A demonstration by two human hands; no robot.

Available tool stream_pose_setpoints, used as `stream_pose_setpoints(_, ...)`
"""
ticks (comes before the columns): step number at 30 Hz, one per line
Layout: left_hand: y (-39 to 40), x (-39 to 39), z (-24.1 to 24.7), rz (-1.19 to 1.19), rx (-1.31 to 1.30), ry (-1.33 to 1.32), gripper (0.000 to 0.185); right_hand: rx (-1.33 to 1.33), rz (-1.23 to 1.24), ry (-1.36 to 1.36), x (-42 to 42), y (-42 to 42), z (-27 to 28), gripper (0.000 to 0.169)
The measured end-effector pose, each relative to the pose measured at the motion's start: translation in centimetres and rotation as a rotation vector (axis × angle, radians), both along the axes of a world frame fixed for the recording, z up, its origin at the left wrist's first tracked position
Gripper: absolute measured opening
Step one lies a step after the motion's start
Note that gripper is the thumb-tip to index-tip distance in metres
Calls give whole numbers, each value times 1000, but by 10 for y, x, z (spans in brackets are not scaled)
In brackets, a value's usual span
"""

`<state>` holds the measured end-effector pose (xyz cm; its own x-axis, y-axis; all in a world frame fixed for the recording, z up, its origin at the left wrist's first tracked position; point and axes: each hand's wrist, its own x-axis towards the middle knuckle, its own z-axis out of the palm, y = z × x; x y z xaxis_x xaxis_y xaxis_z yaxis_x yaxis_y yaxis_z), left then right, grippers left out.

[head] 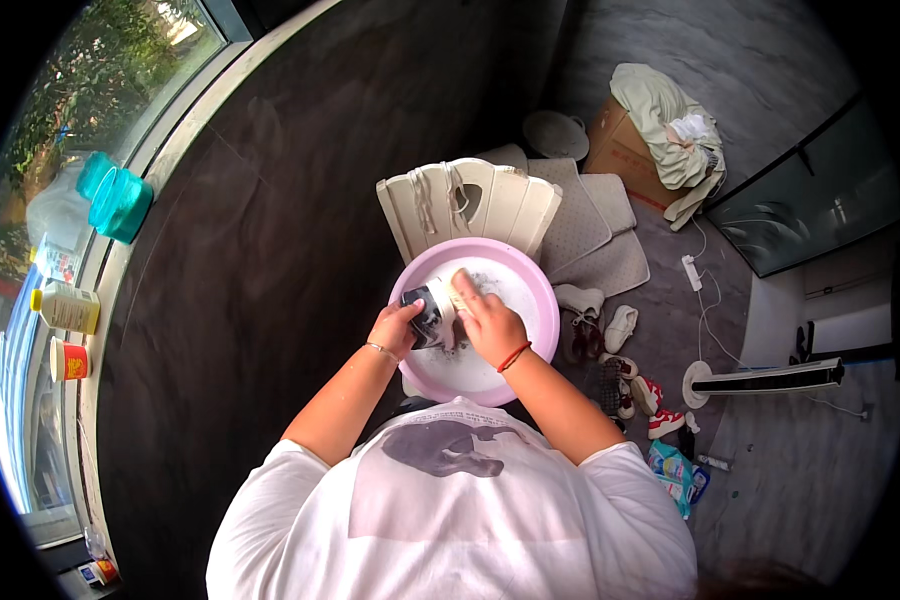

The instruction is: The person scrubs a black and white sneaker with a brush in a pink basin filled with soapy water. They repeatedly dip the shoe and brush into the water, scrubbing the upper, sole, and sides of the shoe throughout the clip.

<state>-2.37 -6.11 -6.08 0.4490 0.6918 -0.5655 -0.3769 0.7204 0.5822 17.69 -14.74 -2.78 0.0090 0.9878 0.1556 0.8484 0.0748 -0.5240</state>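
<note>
A pink plastic basin (549,322) full of white, sudsy water stands before me, with dark grey flecks in the foam. My left hand (394,330) grips a black shoe with a white sole (421,318) over the basin's left side, thumb on top. Against the sole, my right hand (493,328) presses a pale brush (456,294), its index finger stretched along it. The fingers cover much of the brush, so its full shape is hidden. Suds cling to the shoe.
Behind the basin is a white slatted chair (420,217) with shoelaces (459,196) over its back. To the right are grey mats (607,259), several shoes (621,324), a power strip (691,273) with cable and a tower fan (765,377). Bottles and tubs line the windowsill (112,300).
</note>
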Motion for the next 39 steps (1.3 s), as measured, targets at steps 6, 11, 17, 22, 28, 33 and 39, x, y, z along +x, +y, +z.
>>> stream_pose_setpoints(6, 5, -15, 3, -118, 154, 218, 38, -204, 287, 186, 33, -28, -32, 70)
stream_pose_setpoints(11, 8, -39, -1, -309, 453, 658, 60, -221, 204, 264, 63, -33, -35, 69)
stream_pose_setpoints(17, -19, -5, 57, -461, 711, 1022, 91, -12, 231, 429, 71, -12, -47, 60)
stream_pose_setpoints(22, -37, 1, 51, -382, 823, 1342, 71, -226, 318, 468, 59, -9, -18, 68)
stream_pose_setpoints(28, -42, 7, 14, -430, 988, 1192, 54, -182, 198, 967, 34, 19, -72, 66)
stream_pose_setpoints(33, -44, 27, -13, -539, 1190, 1022, 67, -464, 144, 981, 44, 28, -94, 65)
stream_pose_setpoints(39, -45, 11, -41, -644, 1091, 1105, 67, -417, 68, 928, 41, 25, -89, 63)
